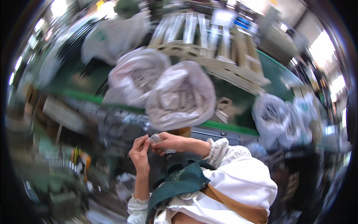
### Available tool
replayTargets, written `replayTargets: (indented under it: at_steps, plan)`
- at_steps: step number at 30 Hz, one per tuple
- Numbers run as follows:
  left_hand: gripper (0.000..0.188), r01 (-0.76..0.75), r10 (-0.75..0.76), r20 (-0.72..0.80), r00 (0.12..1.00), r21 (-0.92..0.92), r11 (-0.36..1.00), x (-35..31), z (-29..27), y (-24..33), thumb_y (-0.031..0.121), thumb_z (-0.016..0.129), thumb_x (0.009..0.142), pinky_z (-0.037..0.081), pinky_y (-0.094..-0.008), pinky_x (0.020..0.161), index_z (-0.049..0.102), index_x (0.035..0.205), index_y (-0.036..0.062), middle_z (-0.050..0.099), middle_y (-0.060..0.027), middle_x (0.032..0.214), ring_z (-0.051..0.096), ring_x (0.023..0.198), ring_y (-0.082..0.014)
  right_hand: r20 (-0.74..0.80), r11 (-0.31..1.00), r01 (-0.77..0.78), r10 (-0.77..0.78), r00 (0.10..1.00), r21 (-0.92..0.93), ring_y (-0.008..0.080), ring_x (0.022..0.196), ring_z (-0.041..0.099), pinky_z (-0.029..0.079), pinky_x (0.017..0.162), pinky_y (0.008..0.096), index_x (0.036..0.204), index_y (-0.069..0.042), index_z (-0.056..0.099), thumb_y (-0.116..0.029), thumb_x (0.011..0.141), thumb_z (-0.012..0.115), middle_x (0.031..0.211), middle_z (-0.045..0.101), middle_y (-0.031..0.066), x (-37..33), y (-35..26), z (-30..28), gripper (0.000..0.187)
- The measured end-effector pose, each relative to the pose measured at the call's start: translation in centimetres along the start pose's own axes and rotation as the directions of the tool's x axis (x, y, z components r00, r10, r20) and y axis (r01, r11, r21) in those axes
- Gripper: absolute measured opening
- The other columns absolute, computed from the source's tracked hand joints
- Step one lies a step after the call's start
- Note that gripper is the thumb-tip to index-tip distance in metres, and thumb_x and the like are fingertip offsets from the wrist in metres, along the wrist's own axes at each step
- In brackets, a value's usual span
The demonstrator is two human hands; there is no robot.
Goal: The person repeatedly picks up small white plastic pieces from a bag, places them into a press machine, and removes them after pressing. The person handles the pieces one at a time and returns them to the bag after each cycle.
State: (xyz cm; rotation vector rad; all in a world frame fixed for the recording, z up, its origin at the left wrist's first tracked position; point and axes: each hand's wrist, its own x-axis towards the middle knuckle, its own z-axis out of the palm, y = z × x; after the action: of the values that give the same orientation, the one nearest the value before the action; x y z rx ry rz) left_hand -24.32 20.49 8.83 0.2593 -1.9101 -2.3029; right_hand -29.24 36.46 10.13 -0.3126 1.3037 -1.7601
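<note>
My left hand and my right hand meet in front of my body, below the near edge of the bench. Between them is a small whitish, translucent plastic piece. My right fingers are wrapped round it, and my left thumb and fingers pinch at its left end. Below my right fingers, small white rings show. Blur hides the exact kind of these parts. Just beyond my hands stands an open white plastic bag with many pale small parts inside.
Another open white bag leans against the first on the green bench. Behind them lies a cream rack of long pale strips. Clear bags of parts sit at right. A brown piece lies beside the near bag.
</note>
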Motion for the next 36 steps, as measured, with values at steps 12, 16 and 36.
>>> replayTargets:
  at_steps: [12,16,36]
  plan:
    - [0.011,-0.219,-0.03,-0.782,0.622,-0.211,0.953,-13.9,-13.3,-0.6,0.004,0.067,0.084,0.042,-0.0185,0.066,0.069,0.093,-0.0018,0.064,0.0,0.08,0.055,0.072,-0.0057,0.343,0.877,0.008,0.18,0.922,-0.48,0.014,0.059,0.064,0.051,0.048,0.0241,0.099,0.002,0.056,-0.02,0.098,0.047,0.073,0.064,0.0102,7.0,4.1,16.8,0.024]
    - [0.014,-0.26,0.048,-0.736,0.676,-0.177,0.949,-15.8,-15.9,0.8,0.007,0.066,0.085,0.041,-0.0185,0.064,0.069,0.096,-0.0021,0.063,0.0001,0.081,0.054,0.071,-0.0063,0.483,0.893,-0.189,0.387,0.785,-0.408,0.0132,0.049,0.06,0.047,0.043,0.0228,0.092,-0.002,0.054,-0.028,0.099,0.044,0.066,0.063,0.0085,9.7,4.4,18.9,0.029]
    - [0.023,-0.099,-0.004,-0.669,0.743,-0.116,0.988,-13.8,-21.1,2.6,0.021,0.057,0.093,0.029,-0.0158,0.044,0.064,0.089,0.0003,0.066,-0.0069,0.069,0.045,0.05,-0.001,0.032,0.746,0.225,-0.263,0.964,-0.626,0.0093,0.06,0.049,0.04,0.052,0.0233,0.11,-0.005,0.056,-0.019,0.095,0.052,0.077,0.057,0.0019,15.5,9.9,19.1,0.021]
